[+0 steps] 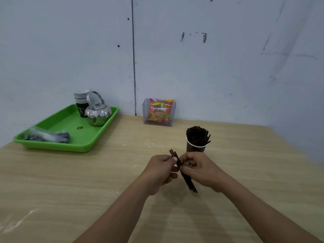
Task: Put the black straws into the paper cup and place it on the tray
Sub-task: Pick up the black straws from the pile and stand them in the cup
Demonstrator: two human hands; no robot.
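A small bundle of black straws (189, 183) slants between my two hands over the middle of the wooden table. My left hand (160, 171) pinches the bundle near its upper end, and my right hand (198, 168) grips it just beside. Directly behind my right hand stands a dark paper cup (195, 148) packed with several upright black straws (197, 135). The green tray (52, 145) lies at the table's far left.
On the tray stand a stack of paper cups (81, 102), a shiny metal kettle (98, 113) and a clear plastic bag (47, 135). A clear holder with a red snack packet (159, 112) sits against the back wall. The table's right edge runs diagonally.
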